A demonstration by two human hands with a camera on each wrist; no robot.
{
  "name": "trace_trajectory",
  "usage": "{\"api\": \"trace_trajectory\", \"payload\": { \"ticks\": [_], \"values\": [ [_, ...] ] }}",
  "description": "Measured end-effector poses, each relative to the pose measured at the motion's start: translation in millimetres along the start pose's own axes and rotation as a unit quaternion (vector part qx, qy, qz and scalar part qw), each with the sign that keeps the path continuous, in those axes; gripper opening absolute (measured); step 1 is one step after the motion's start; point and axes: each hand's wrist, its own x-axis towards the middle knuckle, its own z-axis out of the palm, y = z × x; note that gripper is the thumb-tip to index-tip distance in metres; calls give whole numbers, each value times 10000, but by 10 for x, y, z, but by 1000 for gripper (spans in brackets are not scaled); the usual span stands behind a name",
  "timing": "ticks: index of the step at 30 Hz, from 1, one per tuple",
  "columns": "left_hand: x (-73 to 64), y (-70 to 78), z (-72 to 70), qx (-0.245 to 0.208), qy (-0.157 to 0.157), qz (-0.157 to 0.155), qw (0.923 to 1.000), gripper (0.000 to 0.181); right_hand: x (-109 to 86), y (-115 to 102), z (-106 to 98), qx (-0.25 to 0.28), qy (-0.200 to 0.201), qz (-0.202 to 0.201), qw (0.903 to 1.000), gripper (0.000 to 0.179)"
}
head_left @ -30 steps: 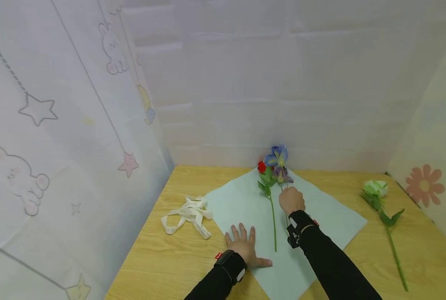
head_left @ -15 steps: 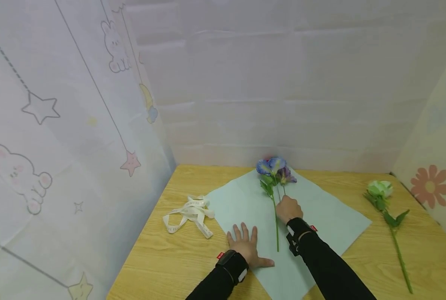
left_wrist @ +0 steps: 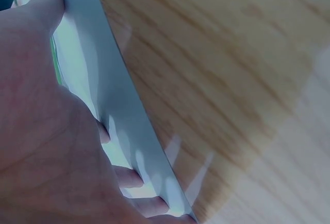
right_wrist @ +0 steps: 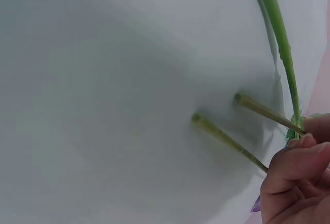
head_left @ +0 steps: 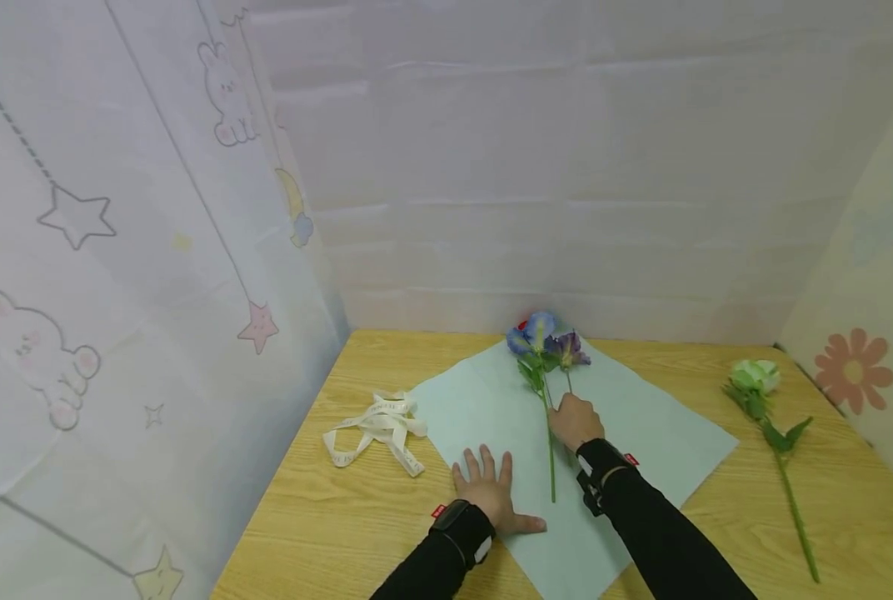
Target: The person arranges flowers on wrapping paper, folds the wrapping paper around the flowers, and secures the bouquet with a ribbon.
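Stems (right_wrist: 221, 135) of the blue flower (head_left: 540, 327) and purple flower (head_left: 569, 350) are pinched in the right grip (head_left: 576, 421) over the paper (head_left: 656, 425); the left grip (head_left: 489, 496) lies spread on its near left edge. A loosened pinch might drop one; crowding might nudge the green stem (head_left: 551, 458).

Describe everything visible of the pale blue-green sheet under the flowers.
The pale blue-green, matte, paper-like sheet lies apparently flat on the light wood-grain table, turned like a diamond, its near corner out of frame in the head view. Blue and purple petalled blooms overlap its far end. A slim green stem lies along its middle. The left grip, a bare hand with fingers spread, rests on its near left edge.
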Motion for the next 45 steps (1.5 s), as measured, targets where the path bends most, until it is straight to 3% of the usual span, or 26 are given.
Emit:
{"api": "trace_trajectory", "payload": {
  "ticks": [7,16,27,45],
  "values": [
    [-31,-14,-56,-50,-52,-67,10000,118,14,-54,6,222,73,-213,9995,28],
    [14,-1,8,137,22,-58,9999,119,71,-35,-54,563,808,-249,9948,19],
    [20,2,20,156,55,-43,9999,119,37,5,-6,370,-237,224,9988,38],
    [-26,5,-39,48,26,-86,9999,119,7,-40,-16,-43,-149,186,9997,30]
  ]
}}
